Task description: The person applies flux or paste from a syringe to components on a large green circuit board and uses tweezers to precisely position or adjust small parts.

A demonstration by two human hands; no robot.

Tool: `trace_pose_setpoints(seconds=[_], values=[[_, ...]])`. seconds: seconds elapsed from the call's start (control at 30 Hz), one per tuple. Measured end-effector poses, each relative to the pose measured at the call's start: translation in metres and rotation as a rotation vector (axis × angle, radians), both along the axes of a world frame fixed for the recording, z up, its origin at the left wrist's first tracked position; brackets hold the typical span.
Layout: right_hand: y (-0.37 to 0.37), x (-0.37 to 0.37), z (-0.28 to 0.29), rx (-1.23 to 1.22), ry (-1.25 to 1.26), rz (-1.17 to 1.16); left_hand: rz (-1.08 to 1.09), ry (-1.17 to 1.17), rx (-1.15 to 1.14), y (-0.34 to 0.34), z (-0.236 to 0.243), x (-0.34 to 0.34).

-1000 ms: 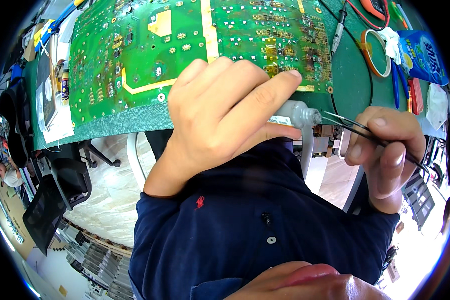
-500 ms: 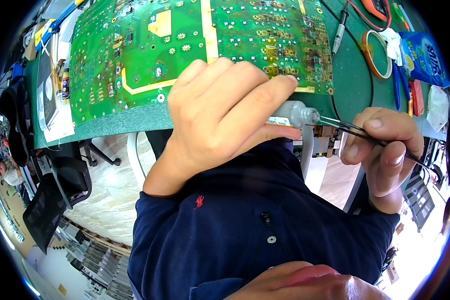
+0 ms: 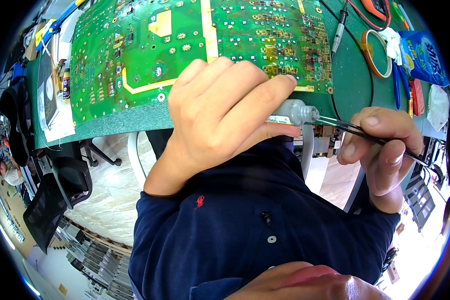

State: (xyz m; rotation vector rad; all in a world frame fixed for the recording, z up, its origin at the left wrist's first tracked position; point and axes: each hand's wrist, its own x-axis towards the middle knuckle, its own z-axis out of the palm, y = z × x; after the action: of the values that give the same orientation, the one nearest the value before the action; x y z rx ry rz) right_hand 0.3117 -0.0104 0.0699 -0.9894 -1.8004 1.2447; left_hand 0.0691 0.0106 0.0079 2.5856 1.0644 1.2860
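My left hand (image 3: 217,112) is closed around a small translucent bottle (image 3: 299,112), which lies tilted sideways with its open neck toward the right. Part of the bottle's body and label is hidden behind my fingers. Between thumb and fingers, my right hand (image 3: 382,145) pinches a pair of dark tweezers (image 3: 357,131). Their thin bright tips are at the mouth of the bottle; whether they touch it I cannot tell. Beyond my left hand lies a large green circuit board (image 3: 150,60) with gold strips and many small components.
The board rests on a green mat (image 3: 130,118). To the right are a roll of amber tape (image 3: 383,70), a blue packet (image 3: 425,57), blue-handled pliers (image 3: 398,85), a test probe (image 3: 338,36) with its cable and a red tool (image 3: 417,95). A black chair (image 3: 60,185) stands at left.
The right hand and tweezers have shifted very slightly, the tips staying at the bottle's mouth. My left hand holds the bottle nearly still.
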Motion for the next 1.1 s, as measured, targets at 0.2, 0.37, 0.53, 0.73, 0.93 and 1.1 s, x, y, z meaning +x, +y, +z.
trace_pose_setpoints(seconds=[0.2,0.37,0.53,0.73,0.93,1.1], values=[[-0.001,-0.003,0.000,-0.041,0.017,-0.024,-0.002,0.006,-0.010,0.000,0.000,0.000],[-0.001,-0.004,-0.002,-0.082,0.051,-0.028,0.000,-0.001,-0.002,0.000,0.000,0.000],[0.002,-0.003,-0.004,-0.114,0.101,-0.006,-0.005,-0.015,0.002,0.000,0.000,0.001],[0.003,0.003,-0.010,-0.128,0.222,-0.022,0.000,-0.004,0.006,0.000,0.000,0.001],[0.020,0.025,-0.014,0.101,0.152,-0.115,0.010,-0.003,-0.008,-0.001,0.001,0.000],[0.029,0.034,-0.017,0.314,-0.087,-0.204,0.018,-0.010,-0.028,-0.002,0.001,0.001]])
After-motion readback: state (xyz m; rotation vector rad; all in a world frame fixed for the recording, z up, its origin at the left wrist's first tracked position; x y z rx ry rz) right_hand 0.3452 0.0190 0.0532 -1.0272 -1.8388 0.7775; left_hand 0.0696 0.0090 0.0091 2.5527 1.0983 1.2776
